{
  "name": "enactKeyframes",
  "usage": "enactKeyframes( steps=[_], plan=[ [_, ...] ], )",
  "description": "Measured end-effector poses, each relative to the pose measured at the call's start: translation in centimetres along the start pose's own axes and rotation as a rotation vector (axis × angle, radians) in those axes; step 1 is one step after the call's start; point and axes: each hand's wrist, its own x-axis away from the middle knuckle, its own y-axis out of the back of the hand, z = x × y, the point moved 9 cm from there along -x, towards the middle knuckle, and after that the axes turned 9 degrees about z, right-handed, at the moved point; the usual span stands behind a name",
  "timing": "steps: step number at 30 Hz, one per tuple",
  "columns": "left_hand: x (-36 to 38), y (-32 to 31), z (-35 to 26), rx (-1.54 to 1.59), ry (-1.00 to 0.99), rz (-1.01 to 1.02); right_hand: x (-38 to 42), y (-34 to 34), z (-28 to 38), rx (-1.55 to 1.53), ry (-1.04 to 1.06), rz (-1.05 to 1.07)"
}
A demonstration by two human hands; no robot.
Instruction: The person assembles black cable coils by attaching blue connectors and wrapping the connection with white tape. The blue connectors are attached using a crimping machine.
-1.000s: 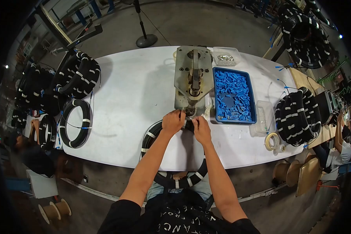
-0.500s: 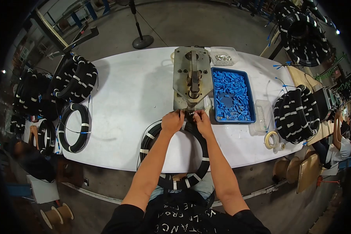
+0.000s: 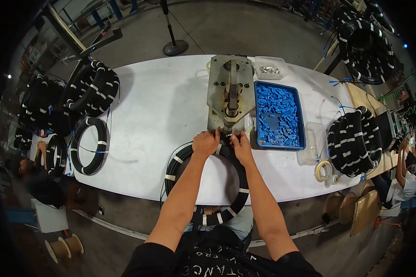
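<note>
— Nearest the body? 
— Black cable coil (image 3: pixel 238 184), banded with white tape, hanging over the near table edge and reaching up to the hands.

— Left hand? 
— Left hand (image 3: pixel 205 143) curled, fingers pinched at the top of the coil, right at the foot of the metal press (image 3: pixel 230 94). Exactly what sits between the fingertips: too small to tell.

— Right hand? 
— Right hand (image 3: pixel 240 142) just beside it, fingers likewise closed on the cable end below the press. Both wrists low over the white table (image 3: pixel 157 111).

— Farther out? 
— Blue tray (image 3: pixel 279 115) of small blue parts just right of the press; clear box (image 3: pixel 270 68) of metal bits behind it. Roll of tape (image 3: pixel 322 170) near the right edge. Single coil (image 3: pixel 88 145) flat at left, stacked coils (image 3: pixel 91 87) beyond, more stacked coils (image 3: pixel 353 141) at right.
</note>
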Motion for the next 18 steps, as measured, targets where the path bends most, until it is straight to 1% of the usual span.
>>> enactKeyframes(
  steps=[2,4,5,7,10,13,18],
  plan=[
    [0.50,0.11,-0.14,-0.026,0.000,-0.009,0.18,0.05,-0.05,0.049,0.011,-0.012],
    [0.10,-0.43,0.42,-0.049,0.076,0.078,0.01,0.04,0.00,0.049,0.019,-0.025],
    [0.21,-0.42,0.37,-0.049,0.073,0.077,0.13,0.07,-0.08,0.053,0.018,-0.033],
    [0.41,0.07,-0.03,-0.042,0.029,0.041,0.06,0.26,-0.22,0.072,0.035,-0.056],
    [0.35,0.05,0.15,-0.003,0.028,0.023,0.03,0.33,-0.18,0.082,0.056,-0.078],
    [0.32,-0.04,0.07,-0.032,-0.004,-0.017,-0.11,0.37,-0.05,0.067,0.058,-0.091],
    [0.32,-0.40,0.32,-0.024,0.014,-0.010,0.23,0.31,-0.16,0.026,0.028,-0.082]
  ],
)
